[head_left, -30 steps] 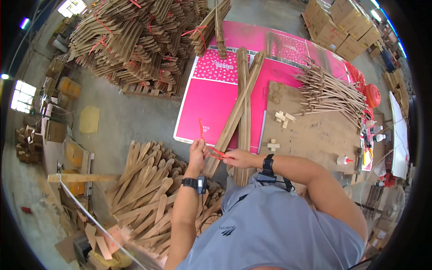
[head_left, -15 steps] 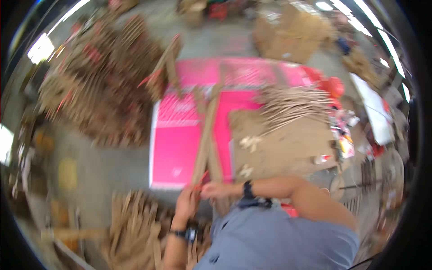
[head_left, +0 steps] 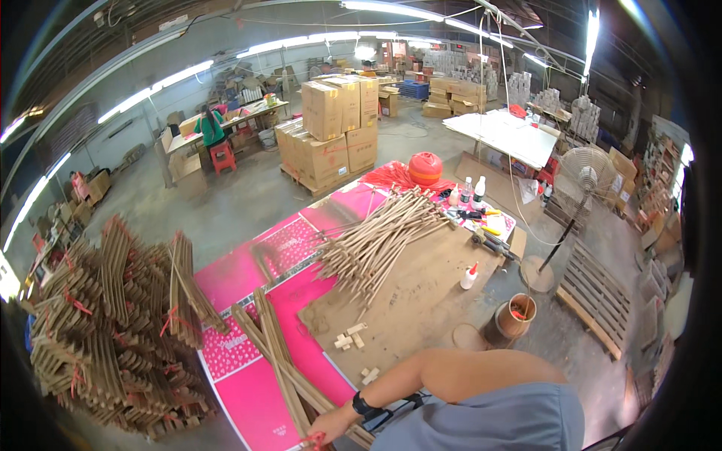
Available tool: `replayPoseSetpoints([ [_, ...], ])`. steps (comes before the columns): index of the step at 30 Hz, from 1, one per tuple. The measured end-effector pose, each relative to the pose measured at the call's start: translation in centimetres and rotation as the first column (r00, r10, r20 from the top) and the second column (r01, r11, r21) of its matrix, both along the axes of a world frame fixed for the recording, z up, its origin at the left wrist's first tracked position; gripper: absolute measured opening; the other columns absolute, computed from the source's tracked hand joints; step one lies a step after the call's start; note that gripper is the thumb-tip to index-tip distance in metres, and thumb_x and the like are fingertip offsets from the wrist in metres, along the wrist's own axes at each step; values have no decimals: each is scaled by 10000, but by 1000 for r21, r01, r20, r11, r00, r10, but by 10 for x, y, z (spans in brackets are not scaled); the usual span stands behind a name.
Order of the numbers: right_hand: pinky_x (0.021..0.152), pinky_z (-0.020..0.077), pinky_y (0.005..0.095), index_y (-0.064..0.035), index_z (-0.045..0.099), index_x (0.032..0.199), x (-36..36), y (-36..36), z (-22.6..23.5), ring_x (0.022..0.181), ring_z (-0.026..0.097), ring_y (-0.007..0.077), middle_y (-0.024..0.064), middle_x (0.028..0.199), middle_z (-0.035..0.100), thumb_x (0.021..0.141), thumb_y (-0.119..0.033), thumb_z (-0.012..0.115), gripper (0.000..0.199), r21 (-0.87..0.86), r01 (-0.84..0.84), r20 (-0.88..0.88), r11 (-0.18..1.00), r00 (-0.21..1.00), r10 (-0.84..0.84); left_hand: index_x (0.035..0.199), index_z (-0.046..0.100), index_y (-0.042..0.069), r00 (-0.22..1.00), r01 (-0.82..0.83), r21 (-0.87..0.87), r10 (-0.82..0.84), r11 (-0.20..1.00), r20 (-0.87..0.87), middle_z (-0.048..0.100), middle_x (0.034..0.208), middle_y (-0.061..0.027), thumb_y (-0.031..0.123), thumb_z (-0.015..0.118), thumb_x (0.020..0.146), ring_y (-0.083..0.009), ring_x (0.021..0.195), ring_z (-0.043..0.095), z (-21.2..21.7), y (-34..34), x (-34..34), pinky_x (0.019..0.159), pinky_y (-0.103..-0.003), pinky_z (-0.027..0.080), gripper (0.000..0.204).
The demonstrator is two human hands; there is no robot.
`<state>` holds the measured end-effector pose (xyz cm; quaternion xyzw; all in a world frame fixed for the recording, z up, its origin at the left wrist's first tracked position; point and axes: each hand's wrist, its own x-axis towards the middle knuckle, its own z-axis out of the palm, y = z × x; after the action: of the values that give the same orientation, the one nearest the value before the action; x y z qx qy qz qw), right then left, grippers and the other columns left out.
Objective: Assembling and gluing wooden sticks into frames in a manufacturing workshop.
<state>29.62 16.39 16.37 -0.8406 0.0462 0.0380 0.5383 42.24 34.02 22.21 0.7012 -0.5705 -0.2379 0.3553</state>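
As a thin red strip (head_left: 315,438) sits pinched in the bare right hand (head_left: 333,425), crossed brown wooden slats (head_left: 270,325) lie just beside it.
Long and flat, they run from there toward upper left across the pink tabletop (head_left: 248,398); the strip looks bunched, the left hand out of view.

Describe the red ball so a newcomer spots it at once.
Start at the pink table. Beyond its pile of thin sticks, at the far end, sits the red ball. Its round shape sets it apart from the loose red strands.
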Motion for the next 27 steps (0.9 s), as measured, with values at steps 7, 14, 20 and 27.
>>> replayPoseSetpoints([
  [7, 718, 488, 460, -44, 684, 993, -7, -23, -21, 809, 675, 328, 165, 869, 700, 919, -229, 694, 199, 95, 42, 20, 995, 999, -44, 1123, 689, 58, 987, 136, -138, -123, 981, 101, 717, 1186, -163, 109, 517, 1027, -341, 1032, 676, 23, 3, -7, 879, -439, 528, 204],
  [14, 562, 524, 318, -68, 705, 957, -19, 5, -38, 643, 608, 134, 27, 748, 673, 939, -232, 740, 168, 327, -182, -42, 927, 978, 206, 1128, 684, 65, 968, 86, -111, -110, 990, -227, 718, 1185, -156, 76, 523, 1017, -352, 1045, 669, -29, 14, 3, 891, -443, 527, 196],
  [20, 620, 543, 411, -53, 725, 912, 5, 7, -72, 716, 689, 200, 65, 757, 705, 925, -266, 714, 214, 39, -215, -14, 976, 976, 216, 1133, 681, 70, 827, 130, -180, -207, 975, -522, 719, 1184, -150, 52, 528, 1011, -360, 1054, 665, -19, 27, 18, 900, -445, 526, 196],
  [27, 725, 544, 472, -107, 737, 1035, 26, 21, -18, 861, 715, 344, 168, 943, 746, 944, -285, 605, 239, -252, 48, 177, 966, 984, -2, 1219, 649, 57, 972, 24, -205, 26, 978, 235, 721, 1107, -115, 64, 603, 988, -360, 1013, 658, -21, 34, -1, 874, -415, 539, 235],
])
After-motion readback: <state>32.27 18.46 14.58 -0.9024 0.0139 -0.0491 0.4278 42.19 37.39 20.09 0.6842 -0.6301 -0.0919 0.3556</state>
